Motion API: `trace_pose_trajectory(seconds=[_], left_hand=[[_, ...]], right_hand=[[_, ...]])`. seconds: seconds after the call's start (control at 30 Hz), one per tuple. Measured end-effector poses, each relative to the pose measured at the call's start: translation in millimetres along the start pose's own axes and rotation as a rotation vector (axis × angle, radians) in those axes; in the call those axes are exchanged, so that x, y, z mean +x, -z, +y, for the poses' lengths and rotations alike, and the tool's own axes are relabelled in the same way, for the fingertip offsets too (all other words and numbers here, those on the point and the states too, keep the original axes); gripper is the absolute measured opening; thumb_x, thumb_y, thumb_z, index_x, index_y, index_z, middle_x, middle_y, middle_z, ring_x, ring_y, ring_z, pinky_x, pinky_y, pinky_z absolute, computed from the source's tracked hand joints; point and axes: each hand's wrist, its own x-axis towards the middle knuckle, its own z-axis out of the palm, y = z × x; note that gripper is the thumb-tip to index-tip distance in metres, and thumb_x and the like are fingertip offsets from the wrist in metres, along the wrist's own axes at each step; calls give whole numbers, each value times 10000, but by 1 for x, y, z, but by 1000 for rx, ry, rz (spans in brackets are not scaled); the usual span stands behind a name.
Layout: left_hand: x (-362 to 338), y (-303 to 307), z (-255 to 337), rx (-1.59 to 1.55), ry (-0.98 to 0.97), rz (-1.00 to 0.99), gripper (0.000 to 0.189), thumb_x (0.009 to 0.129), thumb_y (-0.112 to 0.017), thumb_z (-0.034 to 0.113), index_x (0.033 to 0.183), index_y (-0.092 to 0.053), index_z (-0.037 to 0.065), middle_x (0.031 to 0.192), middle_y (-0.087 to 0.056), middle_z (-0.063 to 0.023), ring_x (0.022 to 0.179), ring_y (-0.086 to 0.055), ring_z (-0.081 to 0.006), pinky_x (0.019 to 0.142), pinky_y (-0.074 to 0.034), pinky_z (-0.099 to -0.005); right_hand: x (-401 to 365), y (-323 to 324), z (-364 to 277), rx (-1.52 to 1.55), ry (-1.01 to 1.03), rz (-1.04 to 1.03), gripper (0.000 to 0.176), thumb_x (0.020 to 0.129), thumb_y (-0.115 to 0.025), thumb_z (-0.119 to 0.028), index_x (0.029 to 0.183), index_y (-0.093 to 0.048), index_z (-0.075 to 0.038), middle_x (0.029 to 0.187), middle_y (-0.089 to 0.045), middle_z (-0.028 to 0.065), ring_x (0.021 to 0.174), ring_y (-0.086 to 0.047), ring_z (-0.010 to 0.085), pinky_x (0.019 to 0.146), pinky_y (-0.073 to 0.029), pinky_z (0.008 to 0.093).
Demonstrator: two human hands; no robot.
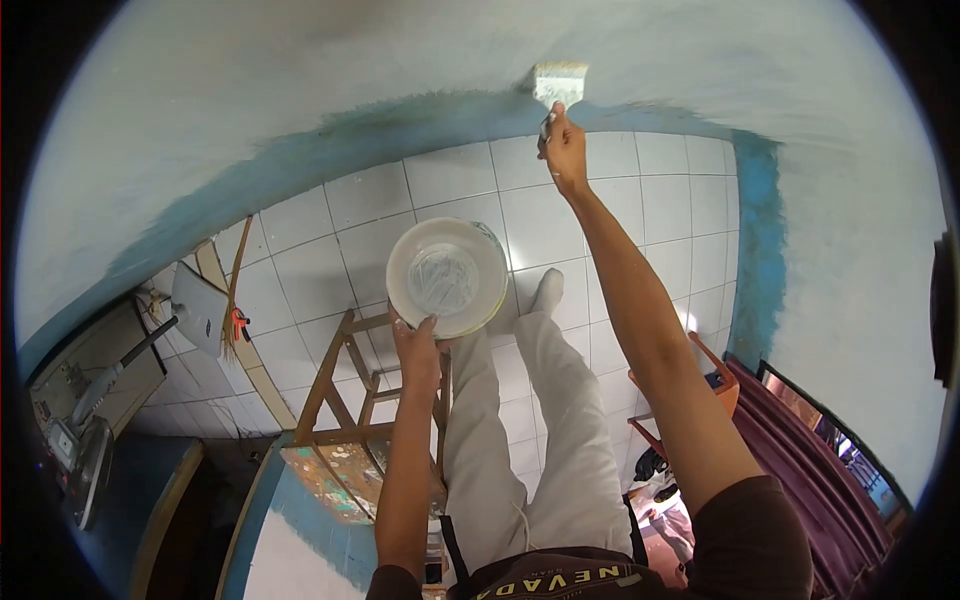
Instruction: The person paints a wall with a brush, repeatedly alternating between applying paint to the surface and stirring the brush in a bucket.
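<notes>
My right hand (563, 150) is closed round the handle of a wide paint brush (560, 84), whose bristles touch the pale painted wall (420, 50) just above a blue unpainted-over band (430, 118). Lower and to the left, my left hand (416, 350) grips the near rim of a round white bucket (403, 270), with the thumb over the edge. Whitish paint coats the bottom of the bucket. Some white paint marks the brush's ferrule and my right fingers.
A wooden stool (330, 400) with a paint-stained top stands beside my legs on white floor tiles (450, 175). At the left are a dustpan-like panel (200, 308) and a broom (240, 270). A dark red curtain (800, 460) and an orange chair (722, 380) are at the right.
</notes>
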Motion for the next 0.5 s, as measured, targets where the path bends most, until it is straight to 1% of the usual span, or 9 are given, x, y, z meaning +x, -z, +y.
trace_pose_trajectory(seconds=[0.07, 0.1, 0.13, 0.2, 0.23, 0.3, 0.33, 0.43, 0.5], left_hand=[[-1, 4, -2, 0, 23, 10, 733, 910, -507, -50, 1534, -200, 181, 1451, -400, -174, 1271, -543, -331, 847, -643, -464], [0, 6, -4, 4, 24, 10, 733, 910, -507, -50, 1534, -200, 181, 1451, -400, -174, 1271, -543, -331, 847, -643, -464], [0, 7, -5, 1, 22, 1, 733, 911, -506, -49, 1535, -197, 180, 1453, -400, -174, 1270, -543, -331, 839, -646, -459], [-2, 11, -4, -7, 17, -4, 733, 911, -504, -47, 1537, -195, 180, 1454, -400, -173, 1269, -544, -331, 832, -649, -455], [-3, 12, -4, 10, 21, 19, 733, 914, -505, -43, 1539, -194, 182, 1455, -399, -172, 1267, -546, -330, 828, -651, -452], [-4, 14, -4, 13, 21, 33, 733, 917, -506, -39, 1541, -193, 184, 1457, -398, -172, 1264, -548, -329, 823, -653, -449], [-4, 18, -7, 24, 12, 41, 740, 920, -503, -40, 1546, -183, 190, 1460, -396, -172, 1266, -547, -329, 824, -653, -450], [-2, 20, -6, 7, -1, 33, 750, 925, -497, -42, 1555, -168, 199, 1466, -391, -172, 1272, -543, -329, 832, -651, -453], [-3, 21, -1, 22, -17, 29, 758, 931, -488, -45, 1564, -150, 201, 1470, -389, -173, 1278, -537, -329, 841, -649, -454]], right_hand=[[-7, 1, 24, -86, -253, -62, 584, 1042, -463, -526, 659, -477, -85, 541, -437, -14, 469, -441, 85, 458, -405, 269], [-10, 3, 27, -151, -397, -91, 578, 1023, -501, -531, 660, -500, -80, 543, -449, -1, 468, -453, 99, 468, -424, 279], [-9, 2, 28, -151, -398, -91, 578, 1023, -501, -531, 660, -500, -80, 543, -449, -1, 468, -453, 99, 468, -424, 279], [-4, -3, 29, -374, -563, -100, 549, 1015, -538, -494, 657, -515, -78, 540, -447, 1, 464, -448, 106, 452, -403, 284], [-5, -7, 5, -380, -558, -103, 549, 1015, -538, -494, 657, -515, -78, 540, -447, 1, 464, -448, 106, 452, -403, 284], [-6, -6, -57, -105, -431, -78, 525, 1014, -557, -452, 644, -516, -83, 539, -446, 3, 471, -445, 97, 433, -369, 280], [-15, -3, -88, -119, -425, -78, 525, 1014, -557, -452, 644, -516, -83, 539, -446, 3, 471, -445, 97, 433, -369, 280], [-48, 5, -185, -162, -276, -23, 545, 1026, -534, -470, 629, -502, -98, 536, -426, -7, 458, -405, 76, 410, -318, 257], [-64, 10, -216, -179, -220, 1, 557, 1034, -518, -474, 625, -493, -98, 536, -419, -12, 454, -391, 69, 404, -309, 251]])
